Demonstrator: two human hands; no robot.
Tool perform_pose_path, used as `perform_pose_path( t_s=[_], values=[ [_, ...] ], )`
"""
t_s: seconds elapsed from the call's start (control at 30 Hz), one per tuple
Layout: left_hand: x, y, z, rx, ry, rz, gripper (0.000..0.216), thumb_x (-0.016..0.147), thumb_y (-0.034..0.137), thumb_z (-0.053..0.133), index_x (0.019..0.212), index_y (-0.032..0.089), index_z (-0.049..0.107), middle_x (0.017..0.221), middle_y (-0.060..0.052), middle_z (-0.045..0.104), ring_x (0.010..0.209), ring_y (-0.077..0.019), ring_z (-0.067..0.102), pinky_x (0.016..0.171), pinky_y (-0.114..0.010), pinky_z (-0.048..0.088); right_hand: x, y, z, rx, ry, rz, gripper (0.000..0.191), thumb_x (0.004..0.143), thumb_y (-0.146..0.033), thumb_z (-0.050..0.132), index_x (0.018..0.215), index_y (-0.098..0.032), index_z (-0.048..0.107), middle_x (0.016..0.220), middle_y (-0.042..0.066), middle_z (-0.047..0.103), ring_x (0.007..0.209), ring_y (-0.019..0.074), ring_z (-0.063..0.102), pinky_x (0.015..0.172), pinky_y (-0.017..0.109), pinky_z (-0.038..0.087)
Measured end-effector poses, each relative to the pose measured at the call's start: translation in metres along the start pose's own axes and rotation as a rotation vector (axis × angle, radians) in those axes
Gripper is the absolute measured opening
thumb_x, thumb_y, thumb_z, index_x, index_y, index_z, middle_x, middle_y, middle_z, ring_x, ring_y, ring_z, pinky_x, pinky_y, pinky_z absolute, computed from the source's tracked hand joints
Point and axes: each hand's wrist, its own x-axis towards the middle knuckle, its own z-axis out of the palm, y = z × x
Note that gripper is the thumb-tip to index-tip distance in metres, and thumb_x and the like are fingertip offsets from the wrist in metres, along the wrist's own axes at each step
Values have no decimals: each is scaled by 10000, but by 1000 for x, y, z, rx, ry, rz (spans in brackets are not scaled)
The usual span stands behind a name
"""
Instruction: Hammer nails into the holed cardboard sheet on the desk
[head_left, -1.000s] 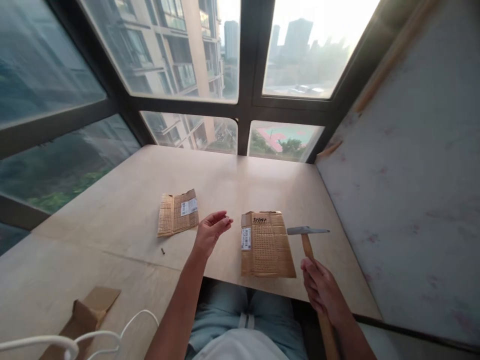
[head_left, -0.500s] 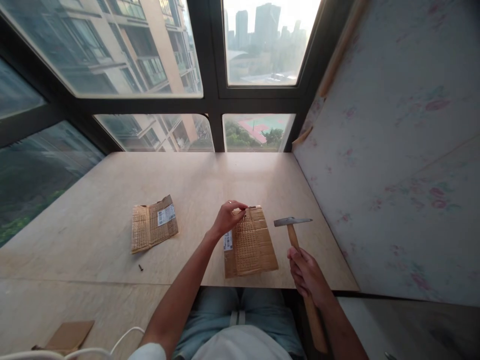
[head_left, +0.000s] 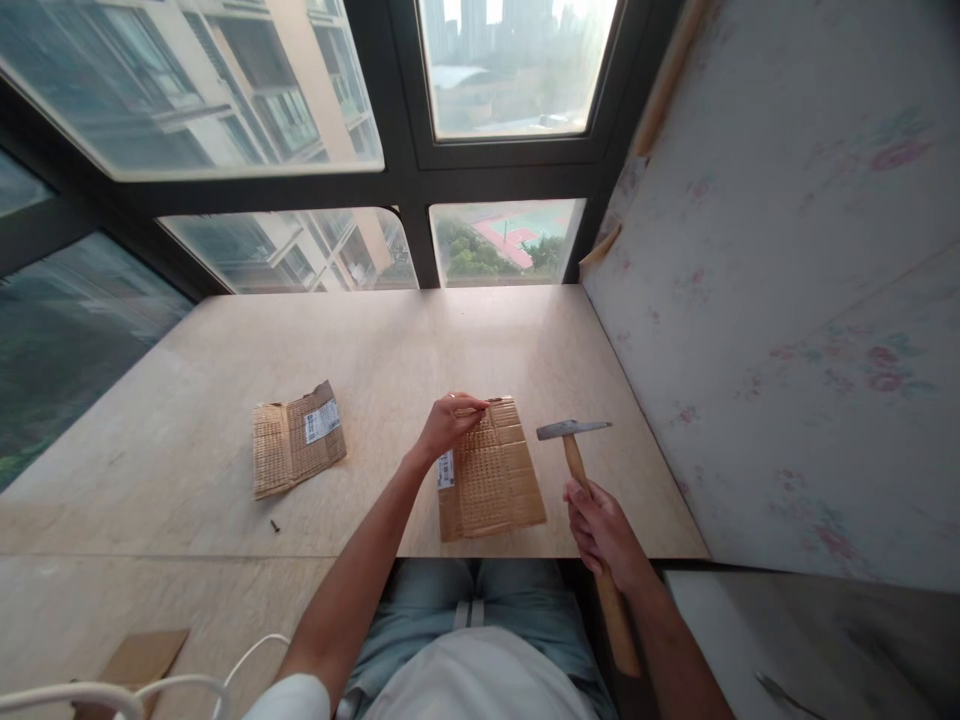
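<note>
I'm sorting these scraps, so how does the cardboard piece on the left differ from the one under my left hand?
The left cardboard lies untouched, away from the table's near edge; the right cardboard sits at that edge with the left hand pinching at its far end. The left cardboard's label sits near its far right corner; the right cardboard's is on its left side. Both are brown, perforated and creased.

High-rise flat's glazed bay: plywood worktop (head_left: 420,340), tall windows (head_left: 517,70), floral wallpaper (head_left: 787,250).

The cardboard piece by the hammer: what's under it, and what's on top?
The cardboard piece lies flat on the wooden tabletop. On top, the left hand pinches at its far edge; whatever the fingers hold is too small to tell. The board beneath it is covered. The right hand holds the hammer beside it.
</note>
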Motion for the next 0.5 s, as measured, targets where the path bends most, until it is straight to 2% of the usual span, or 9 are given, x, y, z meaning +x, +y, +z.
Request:
perform_pose_path(
  t_s=[0.2, 0.5],
  values=[
    [-2, -3, 2, 25, -40, -13, 135, 789, 230, 690, 885, 244, 783, 874, -50, 740, 834, -182, 672, 780, -304, 532, 0, 1, -4, 10, -4, -1, 506, 737, -688, 640, 828, -225, 458, 479, -144, 305, 284, 18, 190, 193, 127, 241],
    [-6, -7, 7, 76, 13, 9, 145, 794, 224, 685, 897, 265, 779, 855, -33, 757, 845, -185, 662, 809, -327, 531, -2, 3, -7, 24, -11, -7, 493, 765, -672, 636, 842, -213, 474, 485, -143, 312, 289, 15, 201, 194, 125, 247]
  ],
)
